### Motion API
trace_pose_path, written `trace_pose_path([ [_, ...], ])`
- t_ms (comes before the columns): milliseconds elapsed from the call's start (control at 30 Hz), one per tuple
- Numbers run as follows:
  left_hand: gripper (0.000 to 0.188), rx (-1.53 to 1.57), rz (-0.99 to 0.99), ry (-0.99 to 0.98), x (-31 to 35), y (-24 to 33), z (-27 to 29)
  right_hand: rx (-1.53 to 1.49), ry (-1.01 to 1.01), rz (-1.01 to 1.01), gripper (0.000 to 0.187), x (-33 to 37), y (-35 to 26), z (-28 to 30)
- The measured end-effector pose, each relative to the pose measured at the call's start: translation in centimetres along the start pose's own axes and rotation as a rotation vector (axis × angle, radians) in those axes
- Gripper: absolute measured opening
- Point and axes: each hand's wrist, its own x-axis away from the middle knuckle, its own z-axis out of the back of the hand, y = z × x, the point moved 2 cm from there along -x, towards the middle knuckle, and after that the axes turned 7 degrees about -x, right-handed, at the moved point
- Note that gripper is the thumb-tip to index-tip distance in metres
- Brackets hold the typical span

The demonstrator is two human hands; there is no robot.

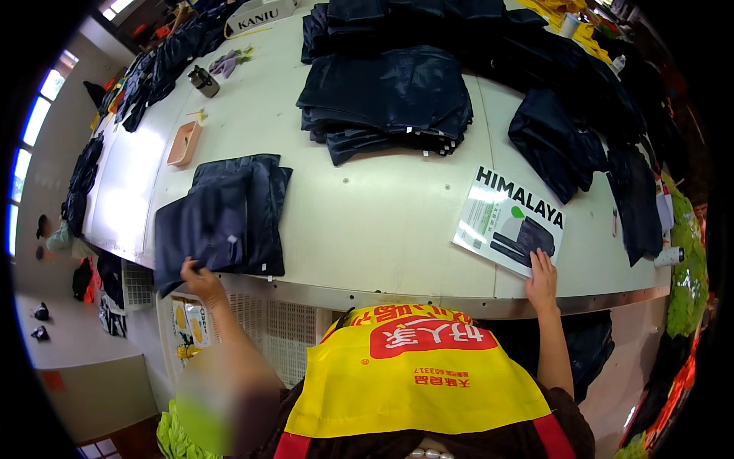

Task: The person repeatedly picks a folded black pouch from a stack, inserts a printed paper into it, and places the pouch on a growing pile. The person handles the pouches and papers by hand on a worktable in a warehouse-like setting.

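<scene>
At the table's near left edge, my left hand (202, 283) pinches the lower border of a folded dark navy garment (202, 229). That garment lies slightly askew over another folded dark one (267, 203), and looks a little blurred. To the right, the fingers of my right hand (541, 277) lie spread on the lower corner of a flat white printed package (508, 222) with a picture of dark clothing. Whether the package is a bag or a sheet I cannot tell.
A stack of folded dark garments (386, 99) stands mid-table, with more piled behind. Loose dark garments (554, 141) lie at the right. A pink tray (183, 144) and a dark flask (203, 81) stand at the left. White plastic crates (290, 340) sit below the metal table edge (382, 300).
</scene>
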Motion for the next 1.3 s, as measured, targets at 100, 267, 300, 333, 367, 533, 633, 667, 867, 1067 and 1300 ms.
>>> trace_pose_path([
  [100, 0.022, -0.105, 0.121, -0.658, 2.9, -8.0, -5.4, -0.017, -0.049, -0.003, 0.060, -0.3, 0.7, 0.1],
  [267, 0.021, -0.578, 0.048, -0.495, -5.2, 5.5, -8.3, -0.093, -0.099, -0.002, 0.057, -0.4, 0.9, 1.6],
  [300, 0.024, -0.377, 0.033, -0.447, -6.6, 10.1, -9.3, -0.115, -0.104, -0.016, 0.056, -0.6, 0.8, 1.8],
  [333, 0.027, -0.111, 0.031, -0.467, -7.0, 14.3, -11.2, -0.136, -0.111, -0.030, 0.056, -0.7, 0.7, 2.0],
  [367, 0.028, 0.190, -0.058, -0.495, -6.9, 19.0, -13.5, -0.176, -0.113, -0.051, 0.053, -0.7, 1.0, 2.1],
  [533, 0.037, 0.472, -0.676, -0.539, -3.5, 37.5, -23.1, -0.462, -0.118, -0.270, 0.036, -1.0, 3.5, 1.3],
  [633, 0.047, 0.293, -0.832, -0.707, -1.5, 41.0, -26.0, -0.472, -0.111, -0.274, 0.033, -0.4, 3.4, 0.7],
  [667, 0.044, 0.240, -0.814, -0.731, -0.8, 40.9, -27.9, -0.449, -0.070, -0.247, 0.034, 0.2, 3.7, -0.3],
  [867, 0.015, 0.531, -0.461, -0.842, -3.8, 42.2, -25.3, -0.346, 0.004, -0.154, 0.047, -0.6, 2.4, 1.1],
  [1067, 0.013, 0.548, -0.789, -0.601, -2.4, 37.9, -16.5, -0.300, 0.022, -0.172, 0.029, -0.9, 3.5, 1.2],
  [1300, 0.024, 0.528, -1.066, -0.957, 12.4, 28.3, -5.4, -0.342, 0.082, -0.232, 0.019, -0.4, 3.7, -0.2],
])
